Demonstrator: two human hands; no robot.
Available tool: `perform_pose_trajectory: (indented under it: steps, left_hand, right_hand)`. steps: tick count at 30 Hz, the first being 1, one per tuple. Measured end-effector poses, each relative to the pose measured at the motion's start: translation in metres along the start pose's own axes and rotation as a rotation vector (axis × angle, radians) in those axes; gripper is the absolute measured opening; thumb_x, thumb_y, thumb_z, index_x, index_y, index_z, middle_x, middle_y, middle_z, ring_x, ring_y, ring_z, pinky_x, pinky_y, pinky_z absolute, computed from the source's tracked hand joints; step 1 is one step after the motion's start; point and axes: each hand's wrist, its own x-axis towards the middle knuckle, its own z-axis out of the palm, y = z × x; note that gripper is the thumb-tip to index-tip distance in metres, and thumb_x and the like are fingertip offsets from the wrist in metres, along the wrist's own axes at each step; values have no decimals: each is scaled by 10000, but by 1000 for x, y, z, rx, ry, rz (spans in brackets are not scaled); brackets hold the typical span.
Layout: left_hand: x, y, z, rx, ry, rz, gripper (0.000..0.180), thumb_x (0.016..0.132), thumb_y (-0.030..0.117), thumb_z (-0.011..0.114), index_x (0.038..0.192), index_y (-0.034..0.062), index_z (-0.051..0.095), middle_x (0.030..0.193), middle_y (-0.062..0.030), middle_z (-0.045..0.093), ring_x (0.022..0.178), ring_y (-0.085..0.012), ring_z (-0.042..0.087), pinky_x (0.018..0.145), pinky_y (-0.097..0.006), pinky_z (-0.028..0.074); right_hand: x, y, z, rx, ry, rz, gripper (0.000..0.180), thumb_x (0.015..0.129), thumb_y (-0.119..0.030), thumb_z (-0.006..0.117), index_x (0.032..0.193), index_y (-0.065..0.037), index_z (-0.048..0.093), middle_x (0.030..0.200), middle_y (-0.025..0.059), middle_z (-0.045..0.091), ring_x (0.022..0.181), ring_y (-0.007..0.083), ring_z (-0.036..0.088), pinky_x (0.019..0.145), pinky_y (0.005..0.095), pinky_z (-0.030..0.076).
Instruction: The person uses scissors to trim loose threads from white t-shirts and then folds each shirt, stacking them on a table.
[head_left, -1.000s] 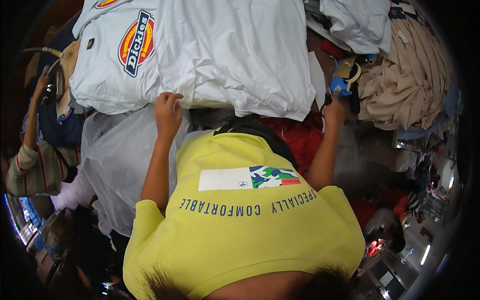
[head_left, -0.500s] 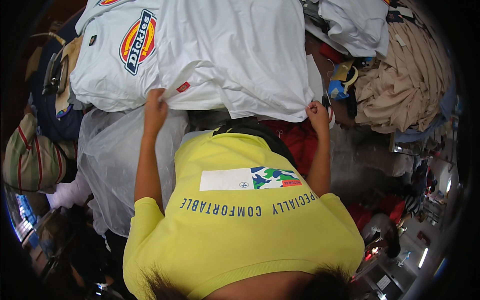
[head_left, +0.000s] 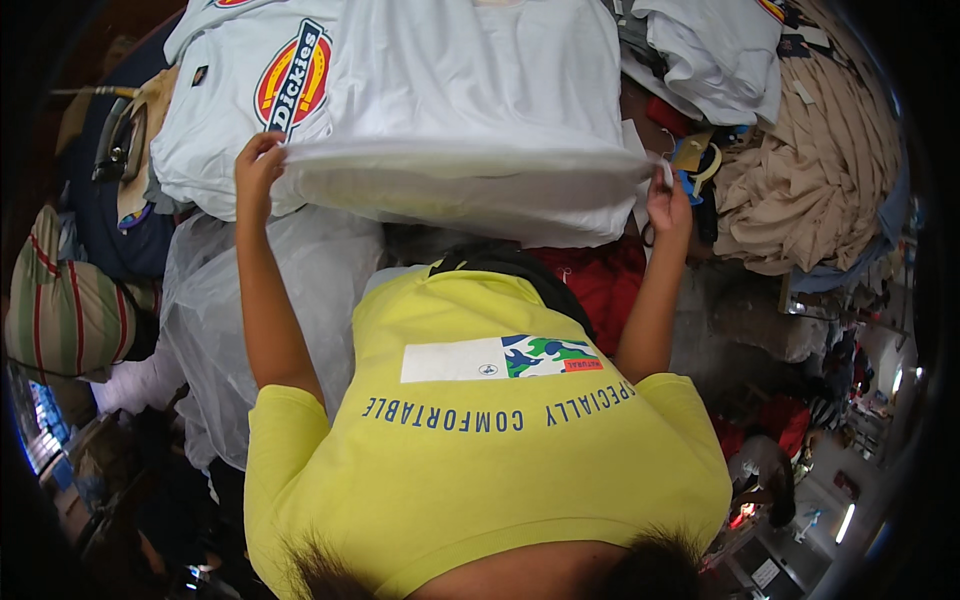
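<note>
A white T-shirt [head_left: 480, 80] lies spread across the stack in front of me, its near edge lifted and folded up so that the underside shows. My left hand [head_left: 258, 168] is closed on the left end of that edge. At the right end, my right hand [head_left: 669, 203] pinches the same edge. Under and to the left of it is another white T-shirt [head_left: 210, 130] with a red, yellow and dark blue printed badge. The lifted edge is slightly blurred by motion.
Just beyond my right hand sits a tape roll [head_left: 710, 165]. A heap of beige fabric [head_left: 800, 180] fills the far right; more white garments [head_left: 710, 60] lie beside it. Clear plastic sheeting [head_left: 265, 320] hangs at left, and red cloth [head_left: 595, 290] lies by my waist.
Both hands have moved farther apart and away from me, raising the near edge of the T-shirt, which lay flat before and showed a small red label.
</note>
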Motion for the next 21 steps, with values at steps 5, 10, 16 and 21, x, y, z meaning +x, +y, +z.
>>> perform_pose_trajectory:
  steps: [5, 10, 16, 21]
  left_hand:
    - [26, -8, 20, 277, 20, 208, 229, 743, 83, 635, 965, 34, 609, 891, -57, 580, 788, -143, 564, 651, -283, 458]
    - [-4, 17, 53, 598, 133, 888, 193, 750, -21, 576, 924, 56, 604, 924, -94, 584, 877, -272, 554, 783, -354, 429]
    - [-23, -21, 82, 899, -180, 978, 302, 815, 99, 565, 1116, 85, 553, 1162, -56, 542, 1118, -210, 490, 990, -425, 307]
    - [-22, -52, 74, 952, -190, 892, 342, 840, 152, 545, 1181, 138, 541, 1314, -65, 447, 1259, -211, 372, 1052, -437, 216]
  right_hand:
    - [-12, 46, 73, -415, 39, -182, 338, 810, -29, 542, 1141, -52, 477, 1150, 73, 516, 1019, 179, 519, 862, 307, 393]
    - [-33, 97, 102, -1045, -268, -610, 272, 841, -52, 527, 1112, -42, 550, 1145, 96, 553, 1093, 213, 502, 935, 313, 371]
    - [-34, 150, 106, -1939, -467, -952, 458, 877, -311, 511, 1284, -112, 450, 1371, 91, 389, 1274, 298, 333, 1030, 434, 259]
    - [-30, 160, 92, -2082, -416, -960, 530, 888, -382, 463, 1349, -140, 365, 1421, 60, 315, 1302, 278, 290, 1040, 441, 236]
